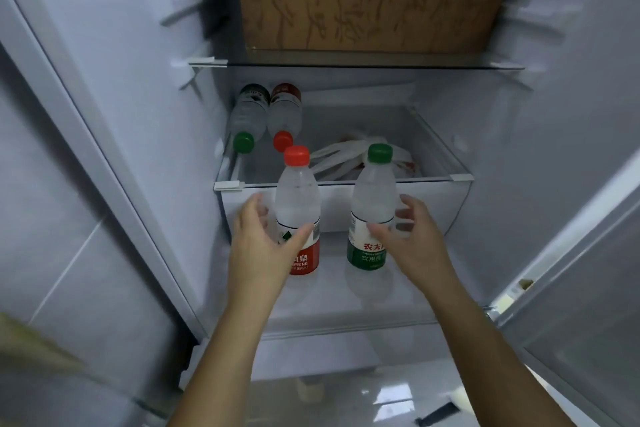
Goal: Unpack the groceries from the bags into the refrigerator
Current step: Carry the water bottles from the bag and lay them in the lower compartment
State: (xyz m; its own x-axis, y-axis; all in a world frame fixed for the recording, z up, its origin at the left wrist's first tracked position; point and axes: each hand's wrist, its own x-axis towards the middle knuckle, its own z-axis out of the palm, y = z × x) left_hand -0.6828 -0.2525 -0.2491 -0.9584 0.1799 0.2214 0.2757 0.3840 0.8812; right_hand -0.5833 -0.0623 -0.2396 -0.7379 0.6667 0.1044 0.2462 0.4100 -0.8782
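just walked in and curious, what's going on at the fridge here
A person is loading water bottles into the open refrigerator. The left hand holds the red-capped bottle, the right hand loosely cups the green-capped bottle; both stand upright on the lower shelf. Two more bottles lie on the shelf above.
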